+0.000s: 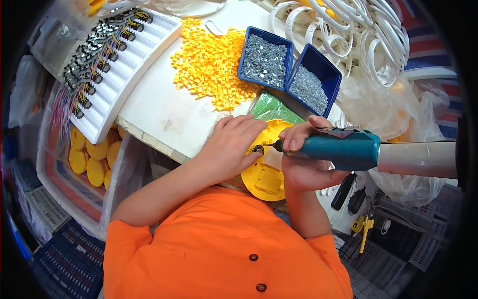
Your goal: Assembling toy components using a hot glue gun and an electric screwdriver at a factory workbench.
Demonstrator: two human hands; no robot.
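Observation:
My right hand [303, 152] is wrapped round a teal electric screwdriver [348, 149] lying level, its tip pointing left. The tip reaches a small round dark part [258, 149] on a round yellow plastic housing [266, 182]. My left hand [231, 144] lies on the left side of that housing, fingers stretched out and thumb beside the dark part. Whether a screw sits at the tip is too small to tell. Under the housing's far edge lies a green mesh piece [276, 107].
Two blue bins [289, 87] of small metal parts stand beyond the housing, beside a pile of small yellow pieces [211, 60]. At left, a white foam tray [144, 60] carries wired parts above a bag of yellow housings [94, 162]. White coils [373, 50] lie at far right.

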